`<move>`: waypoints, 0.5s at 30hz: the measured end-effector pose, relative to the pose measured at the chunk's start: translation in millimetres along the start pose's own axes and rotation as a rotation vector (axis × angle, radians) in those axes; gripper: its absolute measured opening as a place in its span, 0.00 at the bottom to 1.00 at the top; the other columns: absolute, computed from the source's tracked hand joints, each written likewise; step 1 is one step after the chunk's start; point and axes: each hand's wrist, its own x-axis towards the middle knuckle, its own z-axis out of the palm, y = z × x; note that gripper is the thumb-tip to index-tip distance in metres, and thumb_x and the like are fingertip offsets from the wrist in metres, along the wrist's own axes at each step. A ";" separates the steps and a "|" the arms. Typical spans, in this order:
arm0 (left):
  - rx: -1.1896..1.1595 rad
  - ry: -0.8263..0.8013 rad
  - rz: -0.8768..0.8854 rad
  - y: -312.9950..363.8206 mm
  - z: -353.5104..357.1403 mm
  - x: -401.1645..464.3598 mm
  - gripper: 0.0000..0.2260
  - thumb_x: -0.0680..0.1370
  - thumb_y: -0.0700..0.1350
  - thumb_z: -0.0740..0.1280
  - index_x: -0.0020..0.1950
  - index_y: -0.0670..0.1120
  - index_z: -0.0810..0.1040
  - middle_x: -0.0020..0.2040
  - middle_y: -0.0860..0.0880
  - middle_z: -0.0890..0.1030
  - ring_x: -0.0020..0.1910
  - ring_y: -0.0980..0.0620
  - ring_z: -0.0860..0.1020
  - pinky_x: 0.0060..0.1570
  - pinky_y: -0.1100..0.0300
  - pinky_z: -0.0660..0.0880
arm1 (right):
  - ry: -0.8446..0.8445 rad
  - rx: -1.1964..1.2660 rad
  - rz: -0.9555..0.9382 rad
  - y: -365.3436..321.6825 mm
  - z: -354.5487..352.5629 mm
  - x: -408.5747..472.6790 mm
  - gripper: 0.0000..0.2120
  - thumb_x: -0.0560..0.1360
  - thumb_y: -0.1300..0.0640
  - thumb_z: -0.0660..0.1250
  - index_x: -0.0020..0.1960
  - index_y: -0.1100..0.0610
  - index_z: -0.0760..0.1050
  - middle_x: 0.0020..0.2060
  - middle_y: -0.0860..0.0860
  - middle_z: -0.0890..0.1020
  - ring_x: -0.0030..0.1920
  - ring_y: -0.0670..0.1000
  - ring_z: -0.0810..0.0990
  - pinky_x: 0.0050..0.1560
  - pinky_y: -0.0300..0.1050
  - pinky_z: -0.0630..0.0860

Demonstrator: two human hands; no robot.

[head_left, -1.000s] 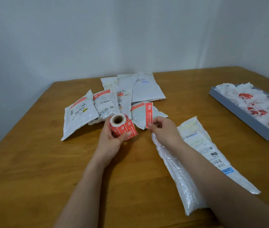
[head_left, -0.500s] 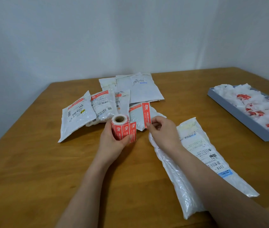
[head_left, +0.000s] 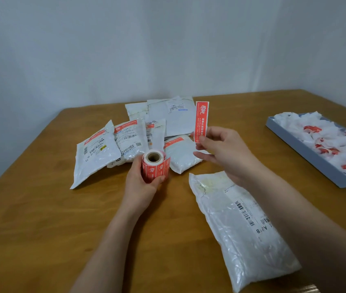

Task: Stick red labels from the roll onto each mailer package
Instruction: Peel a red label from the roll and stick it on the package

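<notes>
Left hand (head_left: pixel 144 182): wrapped around label roll (head_left: pixel 154 166), steadying it. Right hand (head_left: pixel 220 149): pinching peeled red label (head_left: pixel 201 121) upright, adhesive clear; unlabelled mailer (head_left: pixel 242 229) at five o'clock.

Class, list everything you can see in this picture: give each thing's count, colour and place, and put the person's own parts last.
Table: one, brown wood, under everything.
Wall: pale, behind the table.
Piled mailers: about six, white, several with a red strip, far centre of the table.
Near mailer: one, white with barcodes, no red label visible, front right.
Label roll: one, red on a white core, held in the left hand.
Loose label: one, red, upright, pinched in the right hand above the pile.
Tray: one, grey-blue, right edge of the table.
Crumpled backing papers: many, white and red, inside the tray.
Left hand: one, centre.
Right hand: one, right of centre.
</notes>
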 end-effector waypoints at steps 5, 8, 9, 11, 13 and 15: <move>0.084 0.029 0.015 -1.2 0.9 -2.5 0.35 0.69 0.41 0.77 0.72 0.51 0.64 0.64 0.58 0.71 0.63 0.59 0.71 0.60 0.62 0.71 | -0.061 -0.101 0.048 2.1 -26.5 1.1 0.08 0.80 0.63 0.63 0.54 0.56 0.79 0.50 0.54 0.80 0.46 0.48 0.79 0.51 0.44 0.81; 0.177 0.091 0.102 1.0 1.4 -9.8 0.41 0.69 0.44 0.77 0.76 0.51 0.57 0.68 0.58 0.63 0.67 0.62 0.63 0.62 0.65 0.65 | -0.076 -0.121 0.081 9.6 -39.5 2.1 0.11 0.78 0.62 0.66 0.59 0.56 0.76 0.45 0.54 0.83 0.40 0.47 0.79 0.46 0.41 0.81; 0.212 0.149 0.151 1.7 1.5 -12.1 0.40 0.70 0.45 0.77 0.76 0.51 0.57 0.68 0.56 0.63 0.67 0.60 0.63 0.64 0.64 0.64 | -0.076 -0.120 0.087 11.5 -42.9 2.5 0.12 0.77 0.62 0.67 0.60 0.55 0.75 0.43 0.54 0.84 0.38 0.46 0.78 0.43 0.40 0.80; 0.244 0.312 0.276 3.5 1.6 -15.4 0.33 0.72 0.46 0.73 0.73 0.47 0.62 0.63 0.55 0.67 0.64 0.55 0.68 0.62 0.61 0.66 | -0.074 -0.131 0.090 15.7 -49.1 4.7 0.13 0.76 0.60 0.69 0.60 0.54 0.74 0.41 0.52 0.86 0.35 0.46 0.77 0.40 0.40 0.79; 0.242 0.463 0.434 9.1 2.4 -19.0 0.23 0.72 0.43 0.69 0.66 0.43 0.69 0.57 0.56 0.69 0.58 0.50 0.73 0.57 0.58 0.71 | -0.066 -0.155 0.088 20.7 -54.8 8.4 0.13 0.75 0.59 0.70 0.59 0.53 0.74 0.41 0.52 0.86 0.33 0.47 0.74 0.40 0.42 0.76; 0.248 0.499 0.584 18.3 7.0 -21.9 0.15 0.72 0.40 0.65 0.58 0.40 0.73 0.52 0.53 0.72 0.51 0.49 0.74 0.52 0.56 0.73 | -0.046 -0.184 0.072 27.2 -58.9 11.1 0.11 0.76 0.58 0.70 0.57 0.52 0.76 0.40 0.50 0.86 0.32 0.47 0.73 0.40 0.43 0.74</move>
